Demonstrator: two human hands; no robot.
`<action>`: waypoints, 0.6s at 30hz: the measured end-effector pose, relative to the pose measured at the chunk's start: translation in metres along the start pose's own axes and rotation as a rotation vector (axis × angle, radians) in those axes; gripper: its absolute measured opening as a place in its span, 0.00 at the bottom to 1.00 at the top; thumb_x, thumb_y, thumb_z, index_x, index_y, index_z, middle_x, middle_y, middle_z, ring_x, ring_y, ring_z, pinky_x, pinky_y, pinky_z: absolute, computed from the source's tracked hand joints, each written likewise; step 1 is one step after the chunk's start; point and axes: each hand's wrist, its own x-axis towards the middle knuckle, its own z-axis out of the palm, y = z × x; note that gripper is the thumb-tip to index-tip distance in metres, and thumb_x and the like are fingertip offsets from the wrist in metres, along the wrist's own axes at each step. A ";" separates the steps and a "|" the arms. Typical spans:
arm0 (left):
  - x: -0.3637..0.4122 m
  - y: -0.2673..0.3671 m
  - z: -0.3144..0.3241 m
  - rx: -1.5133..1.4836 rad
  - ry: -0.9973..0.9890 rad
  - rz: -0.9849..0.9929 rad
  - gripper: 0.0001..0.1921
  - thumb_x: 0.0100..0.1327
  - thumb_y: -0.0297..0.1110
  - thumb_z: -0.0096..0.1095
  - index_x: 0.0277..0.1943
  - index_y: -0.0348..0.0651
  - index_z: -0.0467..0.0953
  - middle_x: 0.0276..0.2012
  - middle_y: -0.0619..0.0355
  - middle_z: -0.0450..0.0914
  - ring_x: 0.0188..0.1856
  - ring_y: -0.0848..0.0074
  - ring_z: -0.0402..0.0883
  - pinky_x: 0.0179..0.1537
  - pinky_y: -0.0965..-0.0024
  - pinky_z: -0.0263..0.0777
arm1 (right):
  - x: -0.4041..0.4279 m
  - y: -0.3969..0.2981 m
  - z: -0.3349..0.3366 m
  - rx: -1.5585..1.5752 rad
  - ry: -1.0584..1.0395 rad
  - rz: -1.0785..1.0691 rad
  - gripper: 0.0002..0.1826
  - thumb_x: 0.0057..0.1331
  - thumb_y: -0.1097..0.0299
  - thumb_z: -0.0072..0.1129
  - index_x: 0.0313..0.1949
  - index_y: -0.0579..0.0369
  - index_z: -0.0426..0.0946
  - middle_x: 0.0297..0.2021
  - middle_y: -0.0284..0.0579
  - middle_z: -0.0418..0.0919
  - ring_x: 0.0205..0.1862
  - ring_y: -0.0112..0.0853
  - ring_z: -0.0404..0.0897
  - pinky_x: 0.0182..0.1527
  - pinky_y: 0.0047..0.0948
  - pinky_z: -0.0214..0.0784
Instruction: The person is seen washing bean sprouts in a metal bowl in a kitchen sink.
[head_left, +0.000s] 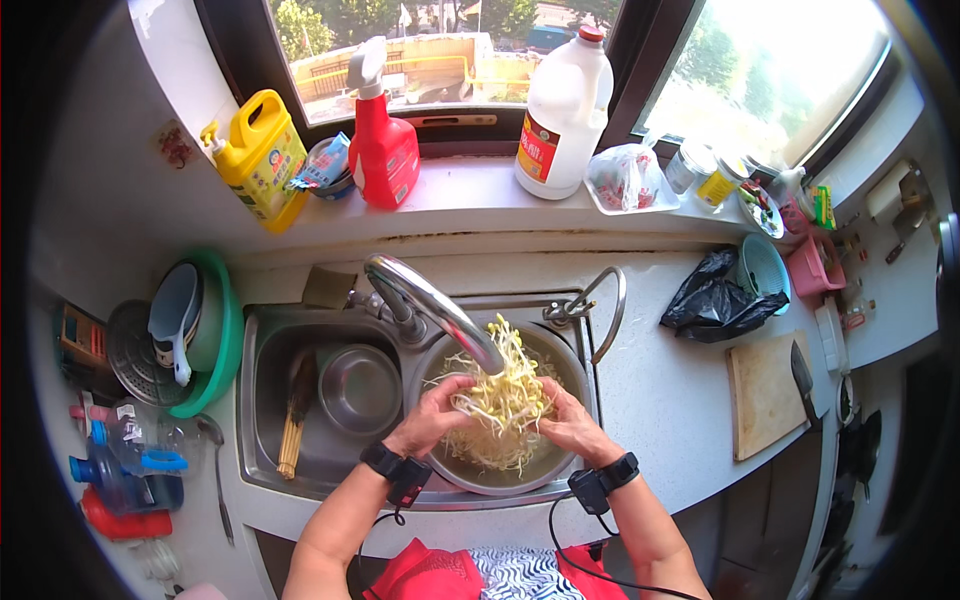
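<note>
My left hand (439, 417) and my right hand (568, 422) hold a clump of bean sprouts (504, 397) between them. The clump is raised over a round metal basin (571, 459) in the right sink bowl, under the chrome faucet (450, 311). More sprouts lie in water in the basin, below the hands. Each wrist wears a black strapped device with a cable. The fingertips are partly hidden in the sprouts. Whether water runs from the spout I cannot tell.
The left sink bowl (259, 420) holds a small metal bowl (361, 390) and a bamboo brush (291, 442). A cutting board (765, 397) with a knife (804, 382) lies right. A green basin (225, 352) stands left. A second, smaller tap (616, 315) rises beside the basin.
</note>
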 end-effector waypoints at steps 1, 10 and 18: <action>-0.001 -0.002 -0.006 -0.001 0.001 0.000 0.31 0.55 0.14 0.57 0.63 0.41 0.65 0.53 0.62 0.74 0.54 0.77 0.75 0.54 0.72 0.71 | -0.002 0.004 -0.006 0.000 -0.002 0.000 0.29 0.59 0.78 0.57 0.61 0.55 0.66 0.57 0.40 0.71 0.60 0.30 0.70 0.62 0.29 0.62; 0.020 -0.077 -0.033 0.178 0.431 -0.279 0.37 0.66 0.43 0.63 0.72 0.53 0.51 0.59 0.54 0.72 0.60 0.60 0.72 0.55 0.37 0.66 | 0.022 0.066 0.006 0.171 0.203 0.533 0.51 0.62 0.45 0.62 0.72 0.54 0.43 0.69 0.58 0.53 0.69 0.48 0.57 0.62 0.54 0.59; 0.035 -0.104 -0.039 -0.276 0.069 -0.176 0.23 0.68 0.34 0.59 0.64 0.42 0.66 0.55 0.54 0.77 0.54 0.69 0.79 0.56 0.58 0.74 | 0.015 0.066 0.039 0.633 0.024 0.517 0.31 0.65 0.64 0.62 0.65 0.47 0.59 0.52 0.45 0.75 0.49 0.37 0.80 0.42 0.42 0.79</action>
